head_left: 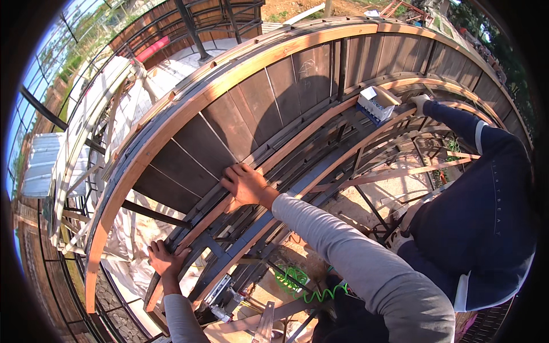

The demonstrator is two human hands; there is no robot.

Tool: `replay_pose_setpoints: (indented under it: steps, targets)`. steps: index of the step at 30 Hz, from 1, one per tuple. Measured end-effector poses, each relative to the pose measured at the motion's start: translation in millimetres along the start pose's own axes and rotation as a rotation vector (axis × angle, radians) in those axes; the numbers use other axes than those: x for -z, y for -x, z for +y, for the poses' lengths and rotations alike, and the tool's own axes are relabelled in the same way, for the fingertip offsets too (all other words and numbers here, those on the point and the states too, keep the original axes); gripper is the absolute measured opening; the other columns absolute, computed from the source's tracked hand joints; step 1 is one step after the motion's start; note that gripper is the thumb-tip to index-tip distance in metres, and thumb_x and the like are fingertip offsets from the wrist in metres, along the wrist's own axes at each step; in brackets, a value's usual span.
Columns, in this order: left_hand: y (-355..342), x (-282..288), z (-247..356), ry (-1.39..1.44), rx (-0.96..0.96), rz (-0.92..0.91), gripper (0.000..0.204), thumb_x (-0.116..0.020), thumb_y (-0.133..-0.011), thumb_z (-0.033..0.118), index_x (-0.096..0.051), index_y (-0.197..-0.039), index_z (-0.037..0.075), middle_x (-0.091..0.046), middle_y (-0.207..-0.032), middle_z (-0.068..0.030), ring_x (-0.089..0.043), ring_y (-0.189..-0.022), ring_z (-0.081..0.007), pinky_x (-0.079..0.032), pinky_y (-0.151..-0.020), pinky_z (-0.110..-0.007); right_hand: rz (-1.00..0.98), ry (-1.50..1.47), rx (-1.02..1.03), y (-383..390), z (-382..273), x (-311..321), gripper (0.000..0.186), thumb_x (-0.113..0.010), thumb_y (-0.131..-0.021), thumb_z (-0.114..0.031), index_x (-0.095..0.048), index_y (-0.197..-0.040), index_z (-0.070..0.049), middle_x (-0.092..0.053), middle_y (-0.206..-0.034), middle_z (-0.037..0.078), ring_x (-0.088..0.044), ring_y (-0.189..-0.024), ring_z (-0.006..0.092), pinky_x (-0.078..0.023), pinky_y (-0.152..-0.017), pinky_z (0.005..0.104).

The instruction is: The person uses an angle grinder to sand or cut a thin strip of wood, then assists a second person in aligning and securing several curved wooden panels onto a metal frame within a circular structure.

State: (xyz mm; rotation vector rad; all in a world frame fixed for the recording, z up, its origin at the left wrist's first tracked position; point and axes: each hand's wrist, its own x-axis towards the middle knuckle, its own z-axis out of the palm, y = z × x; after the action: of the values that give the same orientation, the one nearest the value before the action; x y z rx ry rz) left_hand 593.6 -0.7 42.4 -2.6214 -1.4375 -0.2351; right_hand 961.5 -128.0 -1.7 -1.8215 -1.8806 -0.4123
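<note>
A long curved wooden strip (337, 113) runs along a dark metal frame, below a wall of brown vertical boards (246, 114). Near the strip's lower left end, my left hand (166, 259) is closed around it, thumb on the near side and fingers over the far edge. Farther up the same strip, my right hand (247, 184) grips it with fingers curled over the top edge, close to the foot of the boards. My palms hide the wood beneath them.
A co-worker in a dark top (472, 188) leans in from the right, one gloved hand (420, 104) on the frame. An open carton (377, 104) rests on the structure. Below lie a silver power tool (222, 297), a green coiled hose (291, 279) and a handsaw (265, 324).
</note>
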Motion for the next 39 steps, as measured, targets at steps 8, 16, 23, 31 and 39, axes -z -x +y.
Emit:
replay_pose_setpoints:
  steps: [8, 16, 23, 31, 39]
  targets:
    - [1, 17, 27, -0.084, 0.198, -0.117, 0.099, -0.094, -0.054, 0.053, -0.048, -0.127, 0.005, -0.049, -0.132, -0.0149, -0.048, -0.128, -0.0368, -0.053, -0.097, -0.049, -0.035, -0.105, -0.005, 6, 5, -8, 0.091, -0.068, -0.062, -0.077, -0.061, -0.123, -0.009, -0.054, -0.130, 0.013, -0.047, -0.129, 0.0314, -0.033, -0.111, 0.0497]
    - [-1, 9, 29, -0.126, 0.184, -0.051, 0.083, -0.093, -0.053, 0.054, -0.053, -0.108, 0.006, -0.057, -0.112, -0.0118, -0.062, -0.108, -0.0316, -0.057, -0.086, -0.044, -0.029, -0.102, 0.091, 20, -9, 14, 0.040, -0.078, -0.074, -0.035, -0.064, -0.105, -0.015, -0.058, -0.108, 0.006, -0.056, -0.107, 0.0281, -0.044, -0.094, 0.0448]
    - [7, 15, 15, -0.074, 0.158, -0.015, 0.087, -0.092, -0.054, 0.058, -0.055, -0.114, 0.006, -0.056, -0.115, -0.0101, -0.060, -0.113, -0.0299, -0.053, -0.089, -0.044, -0.054, -0.030, 0.005, 20, -27, 6, 0.020, -0.067, -0.087, -0.024, -0.067, -0.104, -0.015, -0.060, -0.099, 0.007, -0.060, -0.100, 0.0271, -0.049, -0.088, 0.0435]
    - [13, -3, -10, -0.030, 0.047, 0.182, 0.114, -0.080, -0.057, 0.077, -0.050, -0.140, 0.004, -0.052, -0.138, -0.0183, -0.046, -0.132, -0.0344, -0.028, -0.110, -0.058, -0.077, -0.079, 0.094, 2, -28, 15, 0.023, -0.073, -0.083, -0.030, -0.067, -0.099, -0.015, -0.057, -0.099, 0.006, -0.057, -0.098, 0.0272, -0.045, -0.086, 0.0424]
    - [-13, 5, -21, 0.084, 0.024, -0.194, 0.095, -0.081, -0.056, 0.077, -0.064, -0.112, 0.002, -0.066, -0.110, -0.0150, -0.061, -0.114, -0.0330, -0.034, -0.106, -0.056, 0.089, 0.010, 0.112, -9, -26, 14, 0.054, -0.073, -0.078, -0.051, -0.063, -0.112, -0.011, -0.059, -0.117, 0.007, -0.056, -0.108, 0.0270, -0.043, -0.096, 0.0465]
